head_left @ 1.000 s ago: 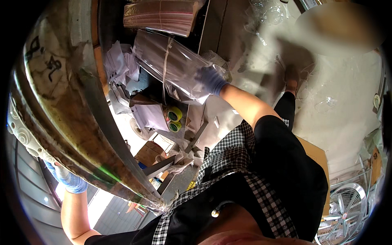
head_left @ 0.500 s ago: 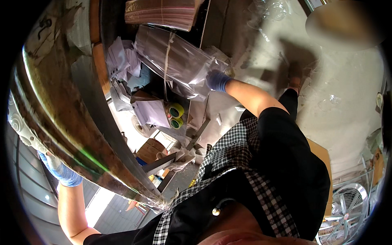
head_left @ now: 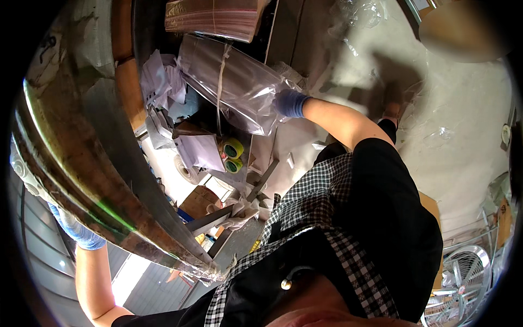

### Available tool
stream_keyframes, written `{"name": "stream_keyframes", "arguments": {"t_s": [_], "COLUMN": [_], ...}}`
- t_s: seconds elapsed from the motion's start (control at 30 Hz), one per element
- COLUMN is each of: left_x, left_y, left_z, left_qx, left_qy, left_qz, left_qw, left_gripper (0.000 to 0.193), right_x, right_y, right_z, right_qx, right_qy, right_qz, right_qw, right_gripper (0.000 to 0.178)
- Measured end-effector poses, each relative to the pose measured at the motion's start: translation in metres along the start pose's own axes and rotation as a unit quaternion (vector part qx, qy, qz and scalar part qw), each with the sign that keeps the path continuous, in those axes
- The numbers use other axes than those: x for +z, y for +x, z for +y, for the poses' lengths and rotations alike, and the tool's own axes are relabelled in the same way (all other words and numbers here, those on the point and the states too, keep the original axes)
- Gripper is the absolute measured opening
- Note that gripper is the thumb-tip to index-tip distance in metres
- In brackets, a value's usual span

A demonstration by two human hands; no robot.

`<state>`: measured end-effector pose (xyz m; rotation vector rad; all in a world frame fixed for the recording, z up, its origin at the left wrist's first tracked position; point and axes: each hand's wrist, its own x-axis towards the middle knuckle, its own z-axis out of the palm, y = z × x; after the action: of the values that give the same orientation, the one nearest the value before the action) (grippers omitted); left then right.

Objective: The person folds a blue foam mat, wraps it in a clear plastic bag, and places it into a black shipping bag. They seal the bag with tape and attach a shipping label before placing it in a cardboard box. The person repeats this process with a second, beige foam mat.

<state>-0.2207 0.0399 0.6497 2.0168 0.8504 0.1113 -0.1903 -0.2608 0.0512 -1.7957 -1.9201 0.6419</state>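
My right hand (head_left: 290, 103), in a blue glove, closes on the near right end of a bundle of clear plastic bags (head_left: 239, 90). A pale tie runs across the middle of that bundle, and its loose end is crinkled and shiny. At the far left, my left hand (head_left: 81, 231), also gloved in blue and grey, reaches up against the underside of a large curved machine part (head_left: 103, 185) with worn, brownish metal. The left fingertips are hidden behind a pale patterned piece (head_left: 27, 169) and the machine's edge.
A stack of pinkish sheets (head_left: 212, 19) lies beyond the bag bundle. Two yellow tape rolls (head_left: 233, 148) sit beside crumpled white plastic sheets (head_left: 199, 151). Below are a brown box (head_left: 200, 203) and a metal bar (head_left: 210, 219). A metal fan (head_left: 462, 286) stands at lower right; plastic scraps litter the floor.
The view has shifted slightly. My right arm is a little straighter, with its hand still at the bag bundle's end. My left hand stays by the machine part.
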Motion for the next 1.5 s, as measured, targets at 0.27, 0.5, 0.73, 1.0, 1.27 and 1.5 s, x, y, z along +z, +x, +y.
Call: {"name": "stream_keyframes", "arguments": {"t_s": [0.27,0.5,0.73,1.0,1.27,1.5], "left_x": [0.016,0.000,0.034,0.071,0.081,0.097], "left_y": [0.002,-0.004,0.007,-0.003,0.001,0.000], "left_z": [0.002,-0.008,-0.001,0.007,0.006,0.020], "left_qx": [-0.034,0.003,0.026,0.030,0.042,0.066], "left_qy": [-0.008,0.038,0.055,-0.027,-0.020,-0.051], "left_qz": [0.040,0.055,0.052,0.040,0.044,-0.008], "left_qw": [0.999,0.998,0.997,0.998,0.998,0.996], "left_gripper": [0.080,0.080,0.060,0.078,0.081,0.084], "right_x": [-0.057,-0.065,-0.109,-0.086,-0.106,0.053], "right_y": [0.032,0.032,0.054,0.019,0.013,-0.006], "right_z": [0.011,0.015,-0.052,-0.001,0.012,0.015], "right_qx": [0.117,0.198,0.165,0.417,0.333,0.622], "right_qy": [0.183,0.243,0.259,0.349,0.332,0.470], "right_qz": [-0.140,-0.108,0.146,0.398,0.350,0.444], "right_qw": [0.966,0.943,0.940,0.739,0.810,0.443], "right_gripper": [0.023,0.028,0.029,0.026,0.022,0.026]}}
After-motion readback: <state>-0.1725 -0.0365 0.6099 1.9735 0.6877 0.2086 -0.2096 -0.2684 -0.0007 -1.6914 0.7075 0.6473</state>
